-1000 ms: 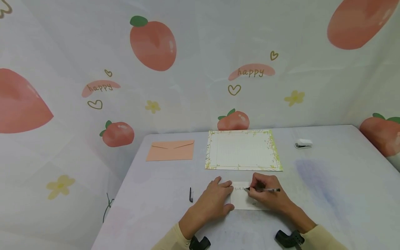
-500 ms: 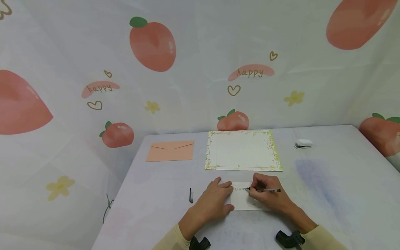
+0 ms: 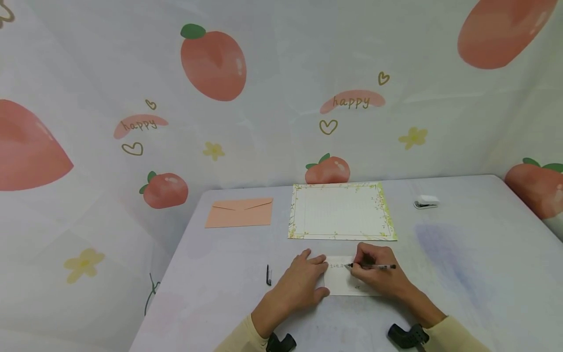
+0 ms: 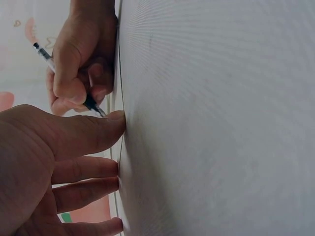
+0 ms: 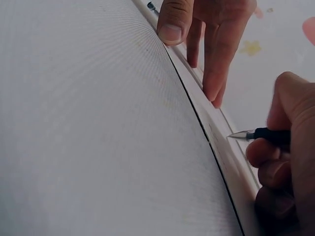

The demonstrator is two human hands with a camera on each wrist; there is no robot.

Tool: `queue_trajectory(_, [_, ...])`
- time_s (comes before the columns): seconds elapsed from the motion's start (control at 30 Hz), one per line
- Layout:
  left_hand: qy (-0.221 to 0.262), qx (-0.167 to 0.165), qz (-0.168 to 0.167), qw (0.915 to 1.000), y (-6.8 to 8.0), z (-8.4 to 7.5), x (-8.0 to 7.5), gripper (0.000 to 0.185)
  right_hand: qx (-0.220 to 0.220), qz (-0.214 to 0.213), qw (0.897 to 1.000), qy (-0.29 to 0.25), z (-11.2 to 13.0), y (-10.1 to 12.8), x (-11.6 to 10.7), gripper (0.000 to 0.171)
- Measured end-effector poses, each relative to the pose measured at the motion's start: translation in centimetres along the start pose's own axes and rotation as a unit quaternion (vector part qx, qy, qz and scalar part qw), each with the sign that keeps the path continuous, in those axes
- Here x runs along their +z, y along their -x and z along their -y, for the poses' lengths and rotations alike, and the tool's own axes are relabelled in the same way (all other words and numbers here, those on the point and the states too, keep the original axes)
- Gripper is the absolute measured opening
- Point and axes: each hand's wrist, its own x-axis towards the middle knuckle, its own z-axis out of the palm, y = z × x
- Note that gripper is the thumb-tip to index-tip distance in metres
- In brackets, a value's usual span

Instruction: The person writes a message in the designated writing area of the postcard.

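Observation:
A small white card (image 3: 339,281) lies on the table with a short row of handwriting near its upper edge. My right hand (image 3: 381,274) grips a pen (image 3: 377,267) between thumb and fingers, and in the right wrist view the tip of the pen (image 5: 242,134) meets the card. At the card's left edge my left hand (image 3: 300,279) rests with spread, mostly straight fingers. The thumb and fingertips of the left hand (image 4: 64,147) touch the card's edge in the left wrist view. The right hand covers the card's right part.
The black pen cap (image 3: 269,275) lies left of the left hand. Farther back are a peach envelope (image 3: 239,213), a flower-bordered lined sheet (image 3: 343,212) and a small white stapler (image 3: 426,202). A printed curtain (image 3: 272,98) hangs behind the white table (image 3: 211,274).
The pen in my right hand shifts very slightly, and a little more writing shows beside its tip. The left hand stays in place on the card.

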Motion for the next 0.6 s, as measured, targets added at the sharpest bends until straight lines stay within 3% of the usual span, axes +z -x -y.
queue_trajectory(0.27, [-0.002, -0.004, 0.001, 1.0, 0.0, 0.0, 0.0, 0.056, 0.0, -0.004, 1.0, 0.002, -0.4, 0.1, 0.2, 0.038])
queue_trajectory(0.6, [-0.005, -0.007, 0.005, 0.9999, -0.2, 0.0, 0.2, 0.056, -0.009, -0.011, 1.0, 0.006, 1.0, -0.1, 0.0, 0.036])
